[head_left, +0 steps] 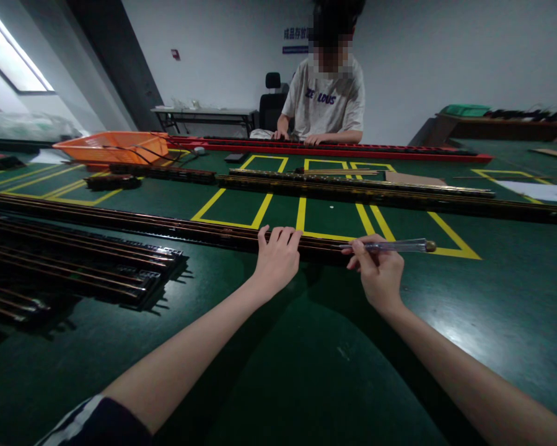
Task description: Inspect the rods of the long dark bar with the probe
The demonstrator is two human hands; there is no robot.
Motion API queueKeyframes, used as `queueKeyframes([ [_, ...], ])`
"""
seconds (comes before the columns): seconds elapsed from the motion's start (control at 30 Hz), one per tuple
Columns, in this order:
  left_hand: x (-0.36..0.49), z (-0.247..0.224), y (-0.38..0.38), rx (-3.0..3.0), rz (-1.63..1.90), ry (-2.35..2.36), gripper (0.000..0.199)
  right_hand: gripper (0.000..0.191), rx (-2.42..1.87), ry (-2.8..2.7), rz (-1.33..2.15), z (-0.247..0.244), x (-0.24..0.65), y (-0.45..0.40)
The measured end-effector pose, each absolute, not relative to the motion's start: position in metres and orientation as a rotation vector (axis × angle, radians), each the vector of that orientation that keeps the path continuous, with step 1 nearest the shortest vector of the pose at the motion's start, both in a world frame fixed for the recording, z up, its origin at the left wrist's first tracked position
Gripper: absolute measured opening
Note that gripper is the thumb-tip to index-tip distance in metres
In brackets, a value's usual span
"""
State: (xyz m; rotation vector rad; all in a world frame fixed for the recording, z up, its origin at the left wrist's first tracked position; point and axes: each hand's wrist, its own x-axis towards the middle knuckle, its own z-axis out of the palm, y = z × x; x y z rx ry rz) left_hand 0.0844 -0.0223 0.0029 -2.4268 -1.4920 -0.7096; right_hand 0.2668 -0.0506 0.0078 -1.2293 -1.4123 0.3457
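Resting on a long dark strip (323, 249) across the green desk (482, 310), the left hand (279, 255) is curling over it; I cannot tell if its grip is clenched. The right hand (384, 272) is grasping a clear tool (401, 246), tip pointing left along the strip. A person (329, 108) is facing them.

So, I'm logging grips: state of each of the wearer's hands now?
Left hand: fingers on a long dark strip; grip can't be told.
Right hand: closed, holding a clear-handled tool.
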Motion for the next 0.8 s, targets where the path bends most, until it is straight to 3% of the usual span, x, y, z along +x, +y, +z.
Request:
queueKeyframes([
  [0.8,0.0824,0.0062,-0.0177,-2.521,-0.694,-1.538,0.039,0.018,-1.140,-1.457,0.604,0.0082,0.2688,-0.0483],
])
